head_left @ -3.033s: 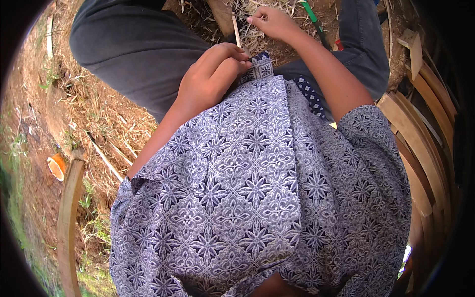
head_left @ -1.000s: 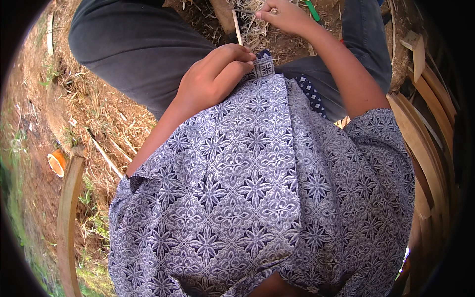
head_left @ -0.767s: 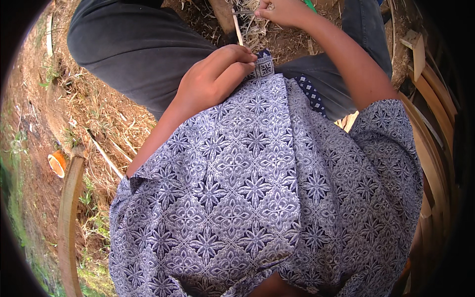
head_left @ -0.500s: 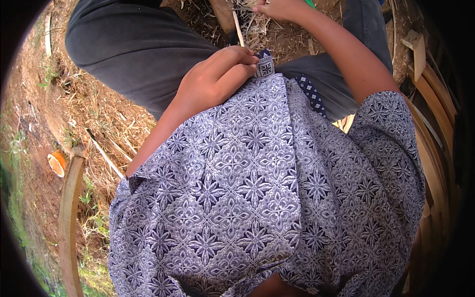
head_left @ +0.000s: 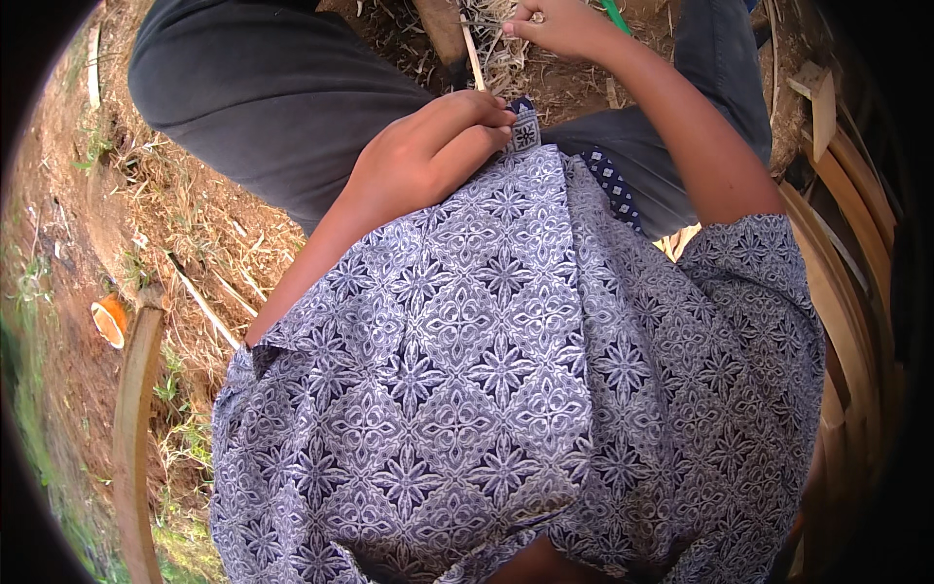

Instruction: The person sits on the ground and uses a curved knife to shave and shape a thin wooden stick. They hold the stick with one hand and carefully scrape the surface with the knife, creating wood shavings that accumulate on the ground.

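Observation:
Low over my lap, my left hand (head_left: 423, 156) is closed, its curled fingers beside the hem of my patterned shirt (head_left: 506, 321). A thin pale wooden stick (head_left: 473, 56) runs away from those fingers toward the top edge, its near end hidden by the hand. At the top, my right hand (head_left: 559, 29) is closed with thumb and fingers bent together, right of the stick and apart from it. What those fingers grip, if anything, I cannot make out. Just left of the stick stands a thick brown piece of wood (head_left: 443, 34).
Pale shavings (head_left: 506, 68) litter the soil between my legs. A green strip (head_left: 615, 15) shows beside my right wrist. Curved wooden slats (head_left: 846, 195) lie along the right. At the left are a wooden plank (head_left: 136, 428) and an orange cup-like object (head_left: 110, 321).
My right hand has moved slightly right, away from the stick. The thin dark blade-like thing at its fingers no longer shows. My left hand has barely shifted.

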The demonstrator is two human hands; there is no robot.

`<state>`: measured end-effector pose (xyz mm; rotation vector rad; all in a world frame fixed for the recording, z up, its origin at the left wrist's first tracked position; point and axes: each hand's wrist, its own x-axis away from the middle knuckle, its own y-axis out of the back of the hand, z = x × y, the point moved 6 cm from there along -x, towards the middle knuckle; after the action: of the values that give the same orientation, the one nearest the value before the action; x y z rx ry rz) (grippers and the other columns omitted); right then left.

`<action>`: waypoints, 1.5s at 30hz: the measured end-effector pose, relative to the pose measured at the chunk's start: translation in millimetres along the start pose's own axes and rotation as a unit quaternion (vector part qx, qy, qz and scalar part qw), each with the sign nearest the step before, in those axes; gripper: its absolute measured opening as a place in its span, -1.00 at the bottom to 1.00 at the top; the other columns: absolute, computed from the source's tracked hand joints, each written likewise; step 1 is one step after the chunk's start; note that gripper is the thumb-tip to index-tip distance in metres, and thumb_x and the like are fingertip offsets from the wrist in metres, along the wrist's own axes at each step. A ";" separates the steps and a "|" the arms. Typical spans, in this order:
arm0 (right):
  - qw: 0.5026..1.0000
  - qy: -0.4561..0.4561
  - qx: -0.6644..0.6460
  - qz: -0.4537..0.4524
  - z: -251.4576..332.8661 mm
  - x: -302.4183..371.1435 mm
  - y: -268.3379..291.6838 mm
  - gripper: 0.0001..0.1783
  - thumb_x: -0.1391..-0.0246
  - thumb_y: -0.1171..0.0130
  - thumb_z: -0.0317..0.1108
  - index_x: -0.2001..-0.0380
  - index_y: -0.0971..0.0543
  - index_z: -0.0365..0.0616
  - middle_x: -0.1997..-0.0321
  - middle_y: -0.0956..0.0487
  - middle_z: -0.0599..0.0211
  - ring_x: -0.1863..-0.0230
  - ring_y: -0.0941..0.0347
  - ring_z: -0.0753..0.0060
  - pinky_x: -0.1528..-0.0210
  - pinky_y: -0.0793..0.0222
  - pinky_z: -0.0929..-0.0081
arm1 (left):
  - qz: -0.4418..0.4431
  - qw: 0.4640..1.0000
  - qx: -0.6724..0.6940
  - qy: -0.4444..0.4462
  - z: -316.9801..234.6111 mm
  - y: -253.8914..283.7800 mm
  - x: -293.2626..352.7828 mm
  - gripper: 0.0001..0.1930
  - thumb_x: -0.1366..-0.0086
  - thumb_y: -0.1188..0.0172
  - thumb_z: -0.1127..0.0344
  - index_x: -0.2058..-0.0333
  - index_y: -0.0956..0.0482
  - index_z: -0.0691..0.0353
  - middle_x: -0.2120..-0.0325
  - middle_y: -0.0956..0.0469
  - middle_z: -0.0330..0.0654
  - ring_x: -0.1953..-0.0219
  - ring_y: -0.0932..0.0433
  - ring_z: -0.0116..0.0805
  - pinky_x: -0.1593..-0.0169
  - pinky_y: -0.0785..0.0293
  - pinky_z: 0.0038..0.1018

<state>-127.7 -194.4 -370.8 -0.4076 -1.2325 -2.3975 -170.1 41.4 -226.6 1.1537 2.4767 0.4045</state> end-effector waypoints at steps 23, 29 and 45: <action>0.968 -0.164 -0.185 0.046 -1.9 9.8 -19.7 -0.74 -0.16 -0.32 -0.16 0.38 -0.69 -0.15 0.47 -0.68 0.09 0.36 -0.66 0.22 0.25 -0.53 0.19 | -0.046 0.998 -0.017 -0.033 5.9 0.0 2.0 -0.81 -0.19 -0.25 0.42 0.20 -0.61 0.26 0.13 -0.62 -0.09 0.03 -0.66 -0.13 0.07 -0.66 -0.37; 0.986 -0.156 -0.029 0.053 10.1 11.4 -18.1 -0.69 -0.18 -0.30 -0.07 0.37 -0.70 -0.11 0.45 -0.70 0.12 0.36 -0.67 0.13 0.24 -0.54 0.17 | -0.002 1.000 0.008 -0.020 0.6 1.5 -2.4 -0.75 -0.11 -0.27 0.53 0.20 -0.59 0.44 0.10 -0.61 0.09 -0.06 -0.64 -0.01 -0.15 -0.60 -0.25; 0.960 -0.209 -0.187 -0.008 -11.3 6.9 -41.1 -0.73 -0.20 -0.32 -0.11 0.36 -0.67 -0.10 0.44 -0.68 0.21 0.42 -0.59 0.37 0.31 -0.50 0.33 | -0.043 0.998 0.001 -0.046 2.1 2.5 1.1 -0.77 -0.07 -0.30 0.54 0.25 -0.60 0.46 0.16 -0.62 0.11 0.02 -0.69 -0.03 -0.06 -0.65 -0.28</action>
<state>-154.4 -183.7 -402.9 -1.0668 -0.9259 -2.6458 -168.1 44.0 -227.6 1.0386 2.4366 0.3185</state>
